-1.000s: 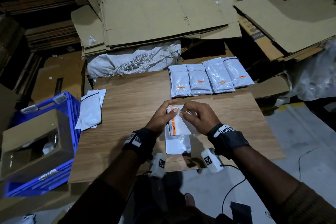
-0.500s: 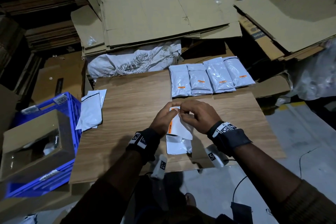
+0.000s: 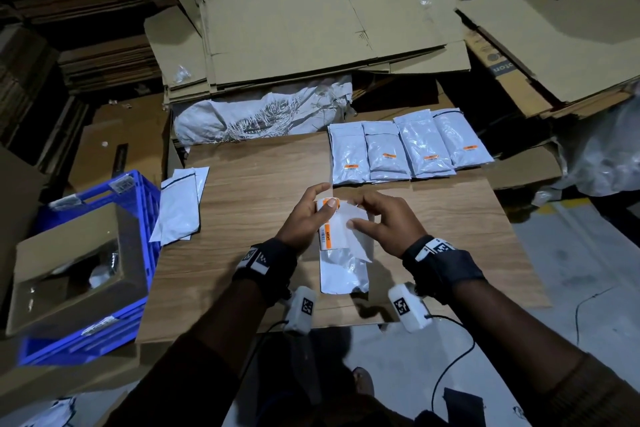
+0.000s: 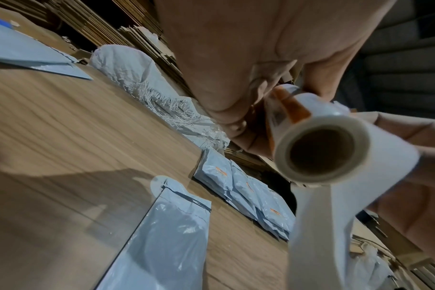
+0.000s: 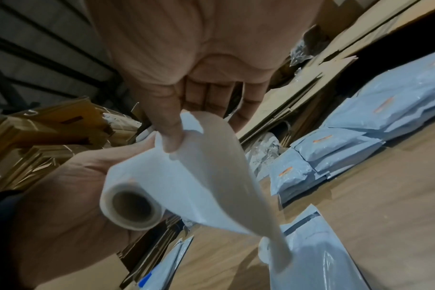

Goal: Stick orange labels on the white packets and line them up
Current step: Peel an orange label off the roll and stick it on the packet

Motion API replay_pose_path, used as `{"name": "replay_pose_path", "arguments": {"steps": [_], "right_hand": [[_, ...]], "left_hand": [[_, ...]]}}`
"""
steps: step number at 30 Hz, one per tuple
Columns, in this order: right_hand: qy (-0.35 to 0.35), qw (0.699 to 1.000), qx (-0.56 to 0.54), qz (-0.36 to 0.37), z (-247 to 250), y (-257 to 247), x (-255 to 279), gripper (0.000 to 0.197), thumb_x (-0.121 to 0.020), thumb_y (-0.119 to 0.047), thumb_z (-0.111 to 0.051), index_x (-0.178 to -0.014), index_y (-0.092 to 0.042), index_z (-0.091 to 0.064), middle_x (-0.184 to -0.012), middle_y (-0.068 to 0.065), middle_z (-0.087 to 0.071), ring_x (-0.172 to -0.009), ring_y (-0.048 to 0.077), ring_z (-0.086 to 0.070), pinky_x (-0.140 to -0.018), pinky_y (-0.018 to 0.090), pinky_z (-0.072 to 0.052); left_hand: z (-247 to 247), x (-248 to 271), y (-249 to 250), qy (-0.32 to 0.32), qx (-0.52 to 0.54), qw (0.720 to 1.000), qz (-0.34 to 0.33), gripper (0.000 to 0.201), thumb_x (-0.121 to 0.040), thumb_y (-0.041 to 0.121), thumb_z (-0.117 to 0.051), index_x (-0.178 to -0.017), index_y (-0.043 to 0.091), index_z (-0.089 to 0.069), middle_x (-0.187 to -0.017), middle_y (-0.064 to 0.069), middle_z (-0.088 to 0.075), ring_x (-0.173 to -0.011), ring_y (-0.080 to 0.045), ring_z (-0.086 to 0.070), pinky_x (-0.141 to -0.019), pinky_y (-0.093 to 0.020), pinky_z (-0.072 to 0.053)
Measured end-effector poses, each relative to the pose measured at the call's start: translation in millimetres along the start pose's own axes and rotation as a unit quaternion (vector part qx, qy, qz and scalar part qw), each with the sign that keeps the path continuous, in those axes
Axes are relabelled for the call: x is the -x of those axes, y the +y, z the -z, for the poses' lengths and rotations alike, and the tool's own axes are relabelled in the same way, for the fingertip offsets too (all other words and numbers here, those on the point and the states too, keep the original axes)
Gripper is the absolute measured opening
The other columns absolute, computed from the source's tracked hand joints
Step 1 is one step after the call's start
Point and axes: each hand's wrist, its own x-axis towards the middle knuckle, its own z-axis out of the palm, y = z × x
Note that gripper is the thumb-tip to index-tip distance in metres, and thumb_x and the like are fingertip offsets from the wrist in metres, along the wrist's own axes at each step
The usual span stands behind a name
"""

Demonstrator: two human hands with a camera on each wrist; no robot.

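My left hand grips a white roll of orange labels, seen end-on in the left wrist view and the right wrist view. My right hand pinches the loose white backing strip that curls off the roll, thumb on top. Under both hands a white packet lies flat on the wooden board; I see no label on its visible part. Several labelled white packets lie side by side at the board's back right.
A few flat white packets lie at the board's left edge. A blue crate holding a cardboard box stands to the left. A white sack and stacked flat cardboard lie behind the board.
My hands have drawn apart. The right hand has pulled the backing strip out to the right, and more of the roll's orange labels shows under my left thumb.
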Motion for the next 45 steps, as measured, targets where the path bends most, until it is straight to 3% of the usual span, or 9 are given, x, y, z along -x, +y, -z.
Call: {"name": "replay_pose_path", "arguments": {"steps": [6, 11, 19, 24, 28, 34, 38, 42, 45], "right_hand": [[0.012, 0.998, 0.027, 0.050, -5, -10, 2, 0.006, -0.087, -0.019, -0.072, -0.082, -0.022, -0.070, -0.077, -0.013, -0.064, -0.074, 0.008, -0.060, -0.068, 0.038, -0.049], [0.010, 0.998, 0.000, 0.061, -2, -10, 11, 0.005, -0.088, -0.015, -0.077, -0.084, -0.017, -0.075, -0.083, -0.010, -0.071, -0.080, 0.011, -0.066, -0.072, 0.036, -0.051], [0.019, 0.996, -0.087, 0.029, -3, -22, 1, 0.026, -0.087, -0.007, -0.080, -0.083, -0.029, -0.068, -0.077, -0.017, -0.064, -0.068, 0.006, -0.053, -0.066, 0.025, -0.042], [0.007, 0.988, -0.155, -0.002, -27, -26, -24, 0.021, -0.087, -0.015, -0.079, -0.105, -0.020, -0.070, -0.087, 0.007, -0.067, -0.080, 0.033, -0.060, -0.072, 0.048, -0.052], [-0.012, 0.989, -0.141, -0.034, -63, -37, -48, 0.037, -0.087, -0.007, -0.078, -0.114, -0.027, -0.062, -0.073, -0.006, -0.047, -0.062, 0.021, -0.044, -0.062, 0.033, -0.042], [-0.036, 0.990, -0.109, -0.076, -160, -64, -97, 0.005, -0.083, -0.021, -0.075, -0.087, -0.023, -0.078, -0.078, -0.006, -0.073, -0.060, 0.020, -0.055, -0.062, 0.032, -0.046], [-0.082, 0.984, -0.137, -0.081, -236, -94, -131, 0.018, -0.088, -0.010, -0.069, -0.093, -0.021, -0.082, -0.078, -0.015, -0.075, -0.069, 0.011, -0.064, -0.071, 0.029, -0.052], [-0.119, 0.971, -0.182, -0.101, -322, -130, -167, 0.020, -0.086, -0.007, -0.068, -0.096, -0.020, -0.080, -0.066, 0.002, -0.068, -0.063, 0.022, -0.064, -0.064, 0.032, -0.056], [-0.141, 0.951, -0.232, -0.150, -389, -152, -189, 0.015, -0.087, 0.006, -0.069, -0.097, -0.003, -0.075, -0.073, 0.014, -0.068, -0.058, 0.021, -0.065, -0.057, 0.028, -0.055]], "left_hand": [[8, 0, -3, 0.053, -0.055, 0.996, -0.035, 0.054, -0.094, 0.038, -0.057, -0.142, 0.014, -0.048, -0.107, -0.011, -0.070, -0.093, -0.019, -0.067, -0.086, -0.033, -0.053], [24, -2, -7, 0.113, -0.075, 0.991, -0.022, 0.036, -0.106, 0.024, -0.053, -0.140, 0.014, -0.049, -0.098, -0.006, -0.065, -0.081, -0.013, -0.064, -0.078, -0.029, -0.052], [62, 14, -4, 0.218, -0.074, 0.973, -0.016, 0.034, -0.105, 0.027, -0.054, -0.138, 0.016, -0.051, -0.105, -0.002, -0.063, -0.090, -0.016, -0.062, -0.086, -0.034, -0.052], [93, 33, -6, 0.260, -0.057, 0.964, -0.015, 0.039, -0.096, 0.041, -0.060, -0.131, 0.024, -0.053, -0.105, -0.001, -0.065, -0.092, -0.018, -0.064, -0.090, -0.040, -0.053], [125, 55, -11, 0.280, -0.062, 0.958, -0.014, 0.033, -0.104, 0.024, -0.057, -0.134, 0.011, -0.050, -0.092, -0.002, -0.060, -0.061, 0.001, -0.064, -0.058, -0.017, -0.053], [199, 103, -24, 0.345, -0.039, 0.938, -0.016, 0.028, -0.106, 0.010, -0.049, -0.134, 0.005, -0.049, -0.073, -0.005, -0.057, -0.040, -0.004, -0.055, -0.042, -0.020, -0.046], [268, 135, -35, 0.405, -0.011, 0.914, -0.005, 0.029, -0.103, 0.006, -0.054, -0.131, 0.003, -0.052, -0.090, -0.002, -0.063, -0.061, 0.005, -0.062, -0.057, -0.019, -0.051], [343, 165, -44, 0.442, 0.006, 0.897, -0.002, 0.031, -0.102, 0.012, -0.057, -0.133, 0.006, -0.056, -0.116, -0.010, -0.064, -0.101, -0.016, -0.062, -0.075, -0.018, -0.054], [387, 188, -48, 0.462, 0.018, 0.887, 0.004, 0.028, -0.102, 0.016, -0.060, -0.129, 0.007, -0.060, -0.117, -0.009, -0.065, -0.105, -0.020, -0.061, -0.088, -0.035, -0.053]]}}
